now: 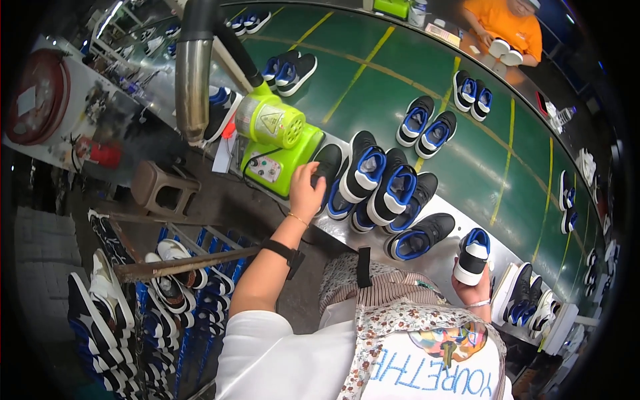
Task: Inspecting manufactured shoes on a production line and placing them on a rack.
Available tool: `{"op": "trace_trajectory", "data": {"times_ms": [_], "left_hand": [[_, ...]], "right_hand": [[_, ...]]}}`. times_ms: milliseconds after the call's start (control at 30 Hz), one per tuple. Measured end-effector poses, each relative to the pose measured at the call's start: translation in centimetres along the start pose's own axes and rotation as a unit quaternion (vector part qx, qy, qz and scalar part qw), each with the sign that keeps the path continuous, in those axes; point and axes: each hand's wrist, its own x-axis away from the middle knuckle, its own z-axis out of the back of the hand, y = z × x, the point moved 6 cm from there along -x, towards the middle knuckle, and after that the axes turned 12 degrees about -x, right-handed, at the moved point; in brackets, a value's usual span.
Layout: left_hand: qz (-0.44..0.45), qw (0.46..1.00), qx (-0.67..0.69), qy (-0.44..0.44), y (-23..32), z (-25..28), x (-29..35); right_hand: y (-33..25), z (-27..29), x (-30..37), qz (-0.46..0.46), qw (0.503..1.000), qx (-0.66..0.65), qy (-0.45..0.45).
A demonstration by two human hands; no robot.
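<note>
My left hand (308, 195) is at the left end of the row of shoes, its fingers bent around the side of a black sneaker (329, 161) beside the green machine. In my right hand (472, 291) is another black sneaker (474, 255) with blue lining and a white heel and sole, held up with its heel toward me. Between my hands, several like sneakers (393, 190) stand close together, some resting on others. A single sneaker (421, 237) lies tilted near the bench's front edge.
A green hot-air blower (270, 143) with a metal nozzle (193, 93) stands on the left. Beyond the bench runs a green conveyor (373, 87) carrying spaced pairs of sneakers (427, 125). A shoe rack (167, 267) and stool (163, 183) stand lower left. Across sits a person in orange (510, 30).
</note>
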Motion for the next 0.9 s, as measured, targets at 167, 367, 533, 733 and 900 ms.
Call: {"op": "trace_trajectory", "data": {"times_ms": [167,367,533,733,900], "left_hand": [[-0.288,0.938,-0.149,-0.124,14.2,1.2,-1.1],[-0.226,0.761,-0.347,-0.500,16.9,-4.8,-1.3],[-0.252,0.806,-0.241,-0.479,13.4,-4.5,-4.3],[-0.259,0.805,-0.212,-0.491,11.9,-2.7,-5.6],[-0.215,0.845,-0.180,-0.456,11.8,2.4,-7.9]], "right_hand": [[0.3,1.4,0.5,0.000,1.000,-0.018,-0.004],[0.4,2.2,0.9,0.002,0.999,-0.048,-0.008],[-0.5,3.5,1.5,0.002,0.997,-0.072,-0.018],[-1.0,4.3,1.7,0.014,0.996,-0.087,-0.012],[-1.4,4.8,2.1,0.049,0.995,-0.081,0.000]]}}
